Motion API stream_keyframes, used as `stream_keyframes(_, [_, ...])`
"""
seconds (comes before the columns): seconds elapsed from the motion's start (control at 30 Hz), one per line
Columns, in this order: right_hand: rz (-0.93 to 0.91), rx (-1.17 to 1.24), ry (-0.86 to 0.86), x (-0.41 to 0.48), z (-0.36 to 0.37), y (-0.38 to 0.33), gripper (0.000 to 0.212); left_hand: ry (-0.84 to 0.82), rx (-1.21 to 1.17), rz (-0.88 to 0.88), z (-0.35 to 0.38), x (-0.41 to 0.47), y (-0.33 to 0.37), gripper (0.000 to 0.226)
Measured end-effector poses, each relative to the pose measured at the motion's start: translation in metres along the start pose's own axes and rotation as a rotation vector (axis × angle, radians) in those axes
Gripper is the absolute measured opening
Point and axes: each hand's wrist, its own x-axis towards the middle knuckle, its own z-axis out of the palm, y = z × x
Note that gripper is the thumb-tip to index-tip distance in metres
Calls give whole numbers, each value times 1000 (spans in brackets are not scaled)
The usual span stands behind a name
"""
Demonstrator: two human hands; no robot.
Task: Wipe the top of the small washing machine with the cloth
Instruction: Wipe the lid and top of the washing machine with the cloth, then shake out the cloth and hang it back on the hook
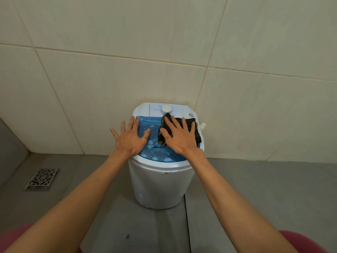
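A small white washing machine point(158, 183) stands on the grey floor against the tiled wall. Its top has a translucent blue lid point(155, 141) with pale spots and a white control panel with a round dial point(166, 109) at the back. A dark cloth point(191, 123) lies on the right part of the lid. My right hand point(180, 137) presses flat on the cloth, fingers spread. My left hand point(131, 137) rests flat on the left edge of the lid, fingers apart, holding nothing.
A metal floor drain grate point(42, 178) sits in the floor at the left. Beige wall tiles point(164, 52) rise right behind the machine. A small white fitting point(203, 125) sticks out on the machine's right side. Grey floor surrounds the machine.
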Motion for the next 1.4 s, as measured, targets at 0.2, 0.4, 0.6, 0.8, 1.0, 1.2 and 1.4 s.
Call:
stream_keyframes(0.2, [148, 67, -19, -32, -7, 22, 72, -31, -1, -1, -5, -4, 2, 80])
stream_keyframes(0.4, [211, -6, -243, -61, -30, 12, 106, -178, 65, 4, -30, 3, 7, 82])
stream_keyframes(0.6, [125, -198, -424, -82, -44, -7, 112, -112, -36, 52, -55, -21, 43, 63])
stream_keyframes(0.8, [-2, -191, -199, -110, -61, -27, 42, -41, -107, 178, -75, -52, 65, 34])
stream_keyframes(1.0, [148, 293, -112, -115, -75, -20, 21, -196, -333, 82, -107, -70, 73, 27])
stream_keyframes(1.2, [276, 1158, -40, -118, -119, -30, 35, -422, -753, -13, -133, -96, 107, 66])
stream_keyframes(1.4, [100, 1360, -115, -113, -168, -32, 39, -283, -977, 50, -180, -94, 128, 46])
